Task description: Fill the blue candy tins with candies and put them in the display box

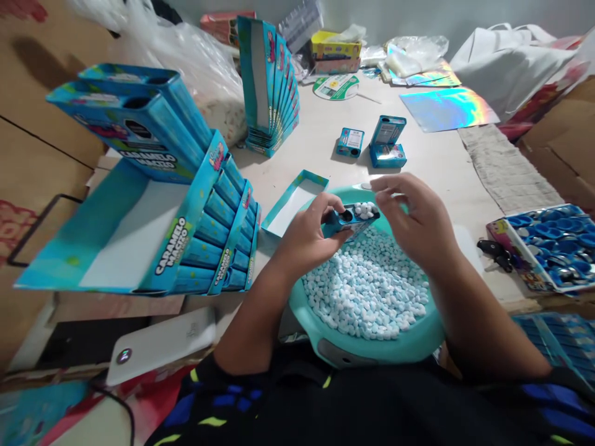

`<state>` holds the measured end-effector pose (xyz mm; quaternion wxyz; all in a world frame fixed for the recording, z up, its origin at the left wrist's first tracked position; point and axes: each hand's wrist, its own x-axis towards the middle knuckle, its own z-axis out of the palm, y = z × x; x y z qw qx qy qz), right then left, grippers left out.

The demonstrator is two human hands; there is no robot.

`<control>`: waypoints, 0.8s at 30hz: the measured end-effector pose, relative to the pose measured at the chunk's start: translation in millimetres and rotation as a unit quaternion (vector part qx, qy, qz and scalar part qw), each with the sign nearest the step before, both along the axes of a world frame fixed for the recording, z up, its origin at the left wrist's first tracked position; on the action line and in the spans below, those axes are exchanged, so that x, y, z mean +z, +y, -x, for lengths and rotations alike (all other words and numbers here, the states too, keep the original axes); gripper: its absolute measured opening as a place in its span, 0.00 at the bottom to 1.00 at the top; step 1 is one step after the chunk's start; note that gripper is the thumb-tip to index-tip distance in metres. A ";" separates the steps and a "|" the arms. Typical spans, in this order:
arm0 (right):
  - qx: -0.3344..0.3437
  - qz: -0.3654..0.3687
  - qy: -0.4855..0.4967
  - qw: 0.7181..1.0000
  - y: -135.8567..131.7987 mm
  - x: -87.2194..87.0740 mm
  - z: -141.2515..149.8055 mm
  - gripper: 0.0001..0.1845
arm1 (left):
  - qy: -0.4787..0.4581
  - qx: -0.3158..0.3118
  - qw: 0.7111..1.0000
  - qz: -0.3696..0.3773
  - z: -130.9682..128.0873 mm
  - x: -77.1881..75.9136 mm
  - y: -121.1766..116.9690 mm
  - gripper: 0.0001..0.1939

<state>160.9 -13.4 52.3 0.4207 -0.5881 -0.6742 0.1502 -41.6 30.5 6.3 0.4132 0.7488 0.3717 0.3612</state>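
My left hand [312, 236] is closed round a small blue candy box [352, 230], held tilted over the basin. A round dark hole shows in the top of this box, and several white candies lie at its right end. Just to the right of the box, my right hand [415, 220] hovers with its fingers bent and apart, and I see nothing in them. Below both hands is a turquoise basin [310, 325] filled with small white and pale blue candies [367, 288].
At left stand blue display trays [183, 248] packed with boxes. Behind the basin lie an empty blue tray [297, 198], small blue boxes [350, 142] and stacked trays [270, 87]. A box of blue caps [553, 248] and black keys [496, 253] sit at right; a white power bank [160, 344] lies lower left.
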 end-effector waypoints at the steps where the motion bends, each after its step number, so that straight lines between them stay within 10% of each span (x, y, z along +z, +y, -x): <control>1: 0.005 0.013 -0.027 1.000 1.8 -2.3 -1.9 0.13 | 0.007 0.006 1.000 -0.012 0.3 0.0 -0.4 0.18; 10: 0.028 0.034 -0.121 0.992 0.3 -6.6 3.6 0.14 | 0.028 -0.017 0.999 -0.034 1.5 2.2 -1.6 0.24; 15: 0.057 0.003 -0.037 0.998 2.2 -8.3 10.0 0.09 | 0.021 -0.031 0.999 -0.030 1.7 1.5 -1.6 0.39; 24: 0.104 0.019 0.143 0.984 -0.8 -9.7 17.5 0.05 | -0.004 -0.041 0.999 -0.034 1.8 0.1 -2.5 0.35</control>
